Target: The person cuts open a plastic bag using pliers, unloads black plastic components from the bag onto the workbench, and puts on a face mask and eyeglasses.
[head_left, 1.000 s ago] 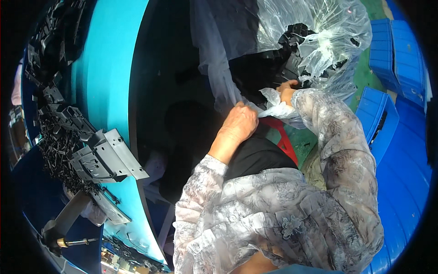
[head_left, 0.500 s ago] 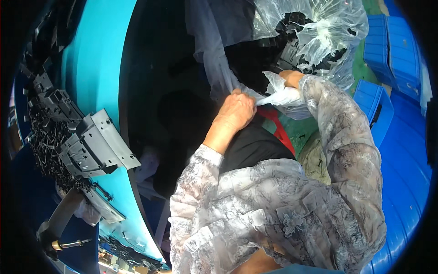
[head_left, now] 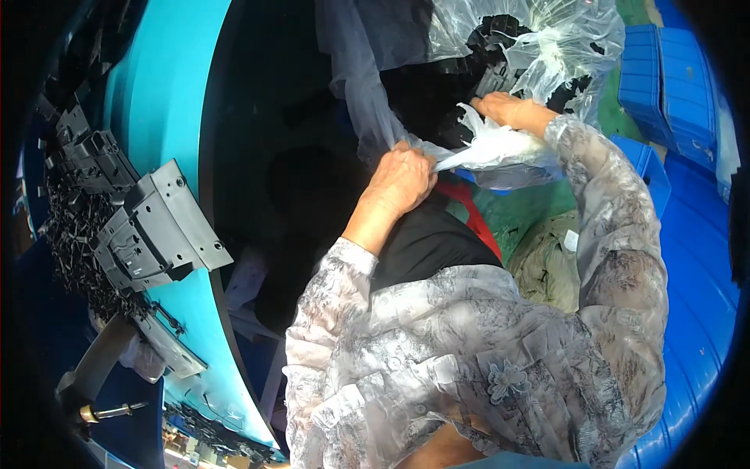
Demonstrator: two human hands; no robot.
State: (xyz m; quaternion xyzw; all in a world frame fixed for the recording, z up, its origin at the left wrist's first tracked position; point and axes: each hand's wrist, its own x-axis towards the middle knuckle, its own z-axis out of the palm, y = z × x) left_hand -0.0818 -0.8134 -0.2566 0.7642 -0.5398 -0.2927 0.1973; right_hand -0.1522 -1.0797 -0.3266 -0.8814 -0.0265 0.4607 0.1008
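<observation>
My left hand (head_left: 400, 181) is closed in a fist round the gathered rim of a clear plastic bag (head_left: 566, 35), pulling it taut. My right hand (head_left: 512, 112) reaches over the bag's mouth, its fingers stretched toward a grey molded plastic part (head_left: 494, 80) among dark parts inside. A torn whitish fold of the bag (head_left: 504, 147) bunches just below the right wrist. What lies under the right fingertips is hard to make out.
On the left, a turquoise table (head_left: 168, 86) carries a grey plastic panel (head_left: 168, 227) and a heap of small black parts (head_left: 70, 227). A screwdriver-like tool (head_left: 113, 412) stands at lower left. Blue bins (head_left: 687, 90) line the right side. A pale sack (head_left: 547, 262) lies on the green floor.
My right hand has let go of the bunched bag edge and moved up over the bag's opening toward the grey part. My left hand keeps its grip, nearly in place.
</observation>
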